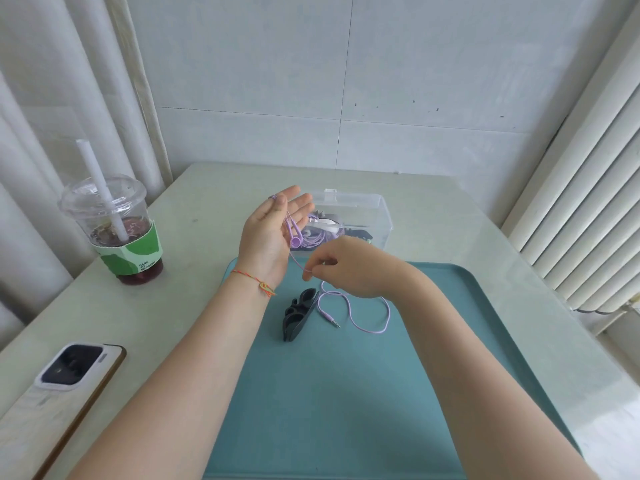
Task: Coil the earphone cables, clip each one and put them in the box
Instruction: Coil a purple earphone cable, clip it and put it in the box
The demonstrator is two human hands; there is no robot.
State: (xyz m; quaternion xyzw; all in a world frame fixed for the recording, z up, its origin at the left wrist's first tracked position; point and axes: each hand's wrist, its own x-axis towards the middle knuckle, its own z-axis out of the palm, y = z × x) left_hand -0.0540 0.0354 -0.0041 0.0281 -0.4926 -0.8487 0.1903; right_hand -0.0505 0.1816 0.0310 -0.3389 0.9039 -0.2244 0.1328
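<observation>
Her left hand (273,230) is raised, fingers straight, the purple earphone cable (353,306) looped over them; her right hand (343,268) has a pinching grip on it above the tray (346,393), before the box (367,216).

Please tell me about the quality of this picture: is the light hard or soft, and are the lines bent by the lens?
Head view: soft, even light, with only faint shadows under the black clips on the teal tray; the wide lens bends the radiator and the curtain folds near the edges; the thin purple cable stays sharp, while the contents of the clear box are hard to read.
</observation>
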